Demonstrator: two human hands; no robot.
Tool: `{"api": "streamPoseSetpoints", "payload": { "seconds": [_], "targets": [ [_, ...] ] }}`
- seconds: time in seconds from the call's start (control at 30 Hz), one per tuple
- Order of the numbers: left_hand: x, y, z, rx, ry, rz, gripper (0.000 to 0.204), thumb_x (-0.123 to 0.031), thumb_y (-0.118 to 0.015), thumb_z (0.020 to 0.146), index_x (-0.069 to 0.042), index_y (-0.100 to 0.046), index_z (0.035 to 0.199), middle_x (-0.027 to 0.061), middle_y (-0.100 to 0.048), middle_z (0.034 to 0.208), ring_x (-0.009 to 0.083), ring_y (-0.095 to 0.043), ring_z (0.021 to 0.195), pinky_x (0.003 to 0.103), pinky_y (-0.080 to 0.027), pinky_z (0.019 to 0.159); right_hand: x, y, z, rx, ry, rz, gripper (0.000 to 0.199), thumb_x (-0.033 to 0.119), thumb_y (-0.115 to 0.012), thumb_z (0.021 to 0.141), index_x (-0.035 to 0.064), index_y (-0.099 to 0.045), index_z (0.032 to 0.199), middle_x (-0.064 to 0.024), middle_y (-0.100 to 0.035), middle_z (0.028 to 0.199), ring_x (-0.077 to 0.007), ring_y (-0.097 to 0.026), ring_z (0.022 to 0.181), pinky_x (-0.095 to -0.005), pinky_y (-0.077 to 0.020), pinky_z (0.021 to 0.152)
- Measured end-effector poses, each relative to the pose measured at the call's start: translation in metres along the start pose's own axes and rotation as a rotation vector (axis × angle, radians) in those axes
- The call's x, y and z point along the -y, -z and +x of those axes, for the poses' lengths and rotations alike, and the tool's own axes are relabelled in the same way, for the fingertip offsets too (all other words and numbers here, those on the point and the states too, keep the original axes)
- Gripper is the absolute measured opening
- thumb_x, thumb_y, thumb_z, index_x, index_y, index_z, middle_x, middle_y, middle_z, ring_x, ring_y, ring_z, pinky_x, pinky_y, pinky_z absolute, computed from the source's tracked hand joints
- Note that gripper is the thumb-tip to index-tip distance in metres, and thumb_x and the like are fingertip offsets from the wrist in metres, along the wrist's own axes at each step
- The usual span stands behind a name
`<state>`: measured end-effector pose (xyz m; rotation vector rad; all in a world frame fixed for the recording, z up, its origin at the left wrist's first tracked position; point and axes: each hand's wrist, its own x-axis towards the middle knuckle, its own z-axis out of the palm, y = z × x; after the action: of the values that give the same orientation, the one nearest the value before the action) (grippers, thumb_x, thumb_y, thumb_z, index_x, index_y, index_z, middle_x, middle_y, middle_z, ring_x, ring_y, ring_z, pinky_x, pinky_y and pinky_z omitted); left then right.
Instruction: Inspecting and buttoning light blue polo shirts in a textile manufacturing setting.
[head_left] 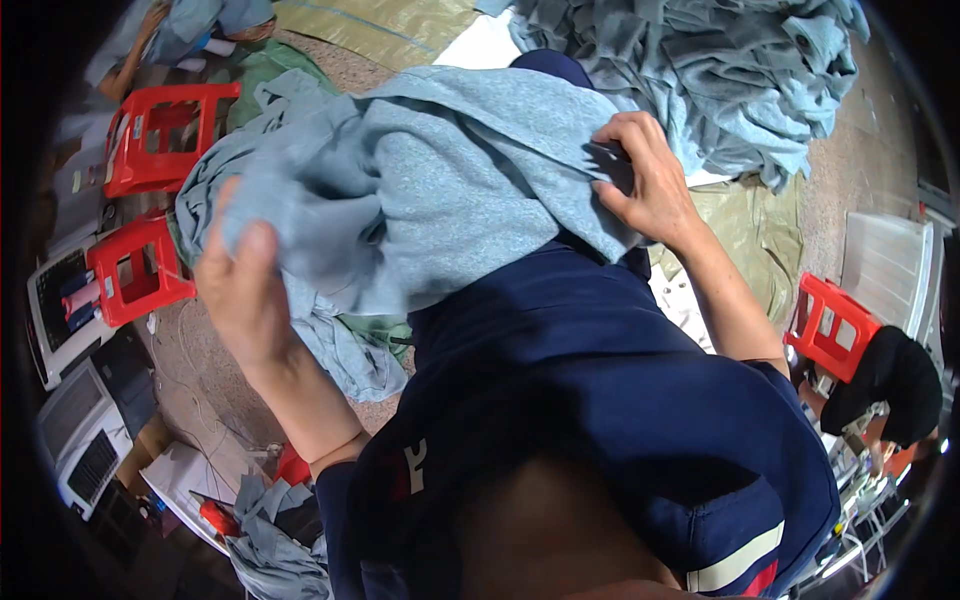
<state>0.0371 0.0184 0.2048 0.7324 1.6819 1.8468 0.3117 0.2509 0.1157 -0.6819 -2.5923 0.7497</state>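
Note:
A light blue-grey fleece garment [430, 170] lies bunched over my lap, above my dark navy clothes [590, 370]. My left hand [240, 290] grips the garment's left edge, its fingers curled into the cloth and blurred. My right hand [645, 180] pinches a fold at the garment's right side, fingers pressed into the fabric. More of the same cloth hangs down below my left hand [345, 350].
A big heap of similar blue-grey garments [720, 70] lies at the top right on a yellow-green sheet [760, 230]. Red plastic stools stand at the left [165, 130], [140, 270] and right [830, 325]. White machines [75, 430] and more cloth [265, 540] sit lower left.

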Motion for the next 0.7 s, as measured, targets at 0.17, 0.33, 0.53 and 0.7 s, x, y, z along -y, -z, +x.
{"api": "streamPoseSetpoints", "payload": {
  "seconds": [0.17,0.33,0.53,0.7],
  "targets": [
    [0.055,-0.044,-0.019,0.931,0.221,0.663,0.020,-0.016,-0.066,0.083,-0.001,-0.056,0.092,0.0140,-0.061,0.087,0.0227,-0.062,0.077,0.033,-0.046,0.066,-0.034,-0.010,-0.054,-0.088,-0.277,0.236,0.033,0.004,-0.060,0.066,0.0030,-0.053,0.097,-0.0124,-0.053,0.097,-0.0298,-0.055,0.093,-0.0359,-0.0457,0.082],
    [0.077,-0.058,-0.049,0.710,0.245,0.983,0.027,-0.017,-0.069,0.081,-0.007,-0.053,0.100,0.0181,-0.061,0.078,0.0356,-0.060,0.075,0.041,-0.047,0.067,-0.031,-0.022,-0.074,-0.253,-0.468,0.392,0.031,-0.010,-0.061,0.068,0.0019,-0.056,0.096,-0.0070,-0.058,0.092,-0.0178,-0.059,0.081,-0.0269,-0.0464,0.075],
    [0.082,-0.073,-0.060,0.473,0.135,1.045,0.039,-0.023,-0.076,0.073,-0.007,-0.054,0.101,0.0129,-0.062,0.087,0.0329,-0.061,0.074,0.042,-0.048,0.066,-0.038,-0.016,-0.069,-0.325,-0.150,0.125,0.030,-0.009,-0.063,0.067,0.0027,-0.057,0.094,-0.0092,-0.058,0.090,-0.0234,-0.058,0.079,-0.0298,-0.0459,0.067],
    [0.094,-0.094,-0.053,0.259,-0.182,1.044,0.044,-0.022,-0.081,0.068,-0.003,-0.055,0.097,0.0097,-0.058,0.083,0.0279,-0.060,0.071,0.036,-0.049,0.060,-0.027,-0.006,-0.042,-0.347,0.321,-0.058,0.029,-0.002,-0.069,0.064,0.0037,-0.059,0.090,-0.0101,-0.058,0.085,-0.0266,-0.058,0.073,-0.0345,-0.0471,0.059]
  ]
}}
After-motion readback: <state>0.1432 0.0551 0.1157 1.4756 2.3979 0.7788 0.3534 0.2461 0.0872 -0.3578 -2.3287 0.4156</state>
